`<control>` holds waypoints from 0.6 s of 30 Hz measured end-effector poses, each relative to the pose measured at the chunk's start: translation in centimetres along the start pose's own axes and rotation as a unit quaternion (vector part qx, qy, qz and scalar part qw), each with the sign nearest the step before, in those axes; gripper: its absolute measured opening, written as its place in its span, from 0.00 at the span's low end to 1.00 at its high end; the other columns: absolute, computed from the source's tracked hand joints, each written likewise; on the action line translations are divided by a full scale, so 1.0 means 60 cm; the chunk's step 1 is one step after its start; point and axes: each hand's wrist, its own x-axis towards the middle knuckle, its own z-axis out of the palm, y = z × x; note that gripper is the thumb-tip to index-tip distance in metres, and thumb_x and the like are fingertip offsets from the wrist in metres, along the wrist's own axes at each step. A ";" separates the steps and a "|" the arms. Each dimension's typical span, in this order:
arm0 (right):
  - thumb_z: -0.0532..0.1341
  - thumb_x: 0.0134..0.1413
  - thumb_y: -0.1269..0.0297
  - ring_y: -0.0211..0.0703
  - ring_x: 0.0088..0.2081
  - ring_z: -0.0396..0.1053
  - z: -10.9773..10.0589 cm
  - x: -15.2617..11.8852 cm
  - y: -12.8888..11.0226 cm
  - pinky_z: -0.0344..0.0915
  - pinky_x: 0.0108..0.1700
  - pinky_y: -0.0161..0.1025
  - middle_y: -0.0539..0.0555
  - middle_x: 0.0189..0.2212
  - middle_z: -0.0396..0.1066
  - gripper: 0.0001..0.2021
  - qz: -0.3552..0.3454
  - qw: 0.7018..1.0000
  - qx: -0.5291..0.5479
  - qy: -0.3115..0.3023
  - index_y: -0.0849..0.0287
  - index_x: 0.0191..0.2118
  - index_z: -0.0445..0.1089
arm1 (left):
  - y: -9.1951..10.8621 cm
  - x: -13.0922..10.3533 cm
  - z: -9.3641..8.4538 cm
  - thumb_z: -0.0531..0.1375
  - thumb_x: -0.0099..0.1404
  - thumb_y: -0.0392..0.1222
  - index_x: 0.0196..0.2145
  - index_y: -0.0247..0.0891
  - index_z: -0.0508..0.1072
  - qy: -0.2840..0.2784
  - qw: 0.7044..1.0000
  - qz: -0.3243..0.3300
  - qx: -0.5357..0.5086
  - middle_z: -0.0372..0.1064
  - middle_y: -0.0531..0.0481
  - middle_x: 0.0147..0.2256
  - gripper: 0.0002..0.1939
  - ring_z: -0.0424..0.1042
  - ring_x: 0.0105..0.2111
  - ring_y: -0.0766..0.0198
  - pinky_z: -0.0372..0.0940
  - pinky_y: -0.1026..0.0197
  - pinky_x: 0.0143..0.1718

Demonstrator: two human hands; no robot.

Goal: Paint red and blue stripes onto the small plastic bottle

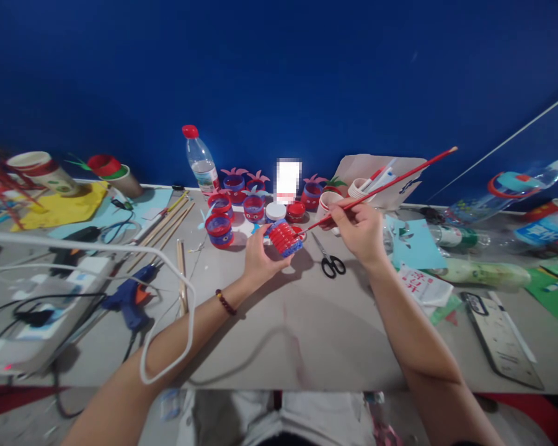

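My left hand [261, 260] is wrapped round a small cup [284, 238] painted red and blue, tilted on its side above the table. In my right hand [360, 229] is a long red paintbrush [390, 184], pinched near its lower end. The brush's tip meets the cup's painted side. Behind the cup stand a white-lidded jar [276, 212] and an open pot of red paint [296, 212]. Several red and blue cups stand behind and to the left, among them one nearby [219, 230]. Black-handled scissors [333, 266] lie just right of the cup.
At the left are a power strip [69, 310], a blue glue gun [132, 297], a looping white cable [193, 316] and wooden sticks [160, 232]. A clear bottle [201, 164] stands at the back. Plastic bottles [483, 272] and a phone [500, 337] lie right.
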 end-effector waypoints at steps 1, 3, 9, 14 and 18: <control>0.67 0.55 0.50 0.44 0.25 0.77 0.000 -0.001 -0.002 0.77 0.28 0.40 0.53 0.24 0.77 0.14 -0.002 1.000 -0.005 -0.009 0.57 0.30 0.73 | -0.001 0.000 0.001 0.72 0.50 0.50 0.58 0.42 0.61 0.000 1.000 -0.003 0.000 0.69 0.40 0.53 0.41 0.71 0.51 0.49 0.67 0.46 0.52; 0.67 0.54 0.48 0.44 0.25 0.77 0.000 -0.003 -0.006 0.77 0.28 0.40 0.53 0.24 0.77 0.16 -0.006 1.000 -0.017 -0.018 0.57 0.30 0.73 | -0.002 -0.001 0.001 0.72 0.50 0.50 0.57 0.41 0.62 0.000 1.000 -0.005 -0.005 0.69 0.41 0.52 0.40 0.71 0.51 0.50 0.68 0.47 0.51; 0.67 0.53 0.46 0.44 0.24 0.77 0.000 -0.006 -0.014 0.77 0.28 0.40 0.54 0.24 0.77 0.19 -0.009 1.000 -0.018 -0.022 0.58 0.29 0.74 | 0.001 0.002 0.000 0.71 0.51 0.50 0.56 0.42 0.62 0.003 1.000 0.002 -0.017 0.69 0.42 0.51 0.38 0.71 0.49 0.51 0.69 0.49 0.49; 0.66 0.55 0.48 0.43 0.25 0.76 0.002 -0.007 -0.010 0.77 0.29 0.41 0.54 0.26 0.77 0.17 -0.031 0.999 -0.041 -0.020 0.58 0.29 0.74 | 0.006 0.004 -0.002 0.71 0.50 0.50 0.55 0.41 0.62 -0.001 1.000 -0.004 -0.016 0.69 0.42 0.50 0.38 0.72 0.48 0.51 0.68 0.48 0.50; 0.66 0.55 0.48 0.43 0.25 0.76 0.002 -0.005 -0.005 0.78 0.30 0.42 0.54 0.26 0.77 0.17 -0.020 0.999 -0.028 -0.011 0.58 0.29 0.74 | 0.007 0.004 -0.002 0.71 0.50 0.50 0.55 0.41 0.63 -0.001 1.000 -0.006 -0.010 0.69 0.43 0.50 0.38 0.72 0.48 0.51 0.67 0.48 0.51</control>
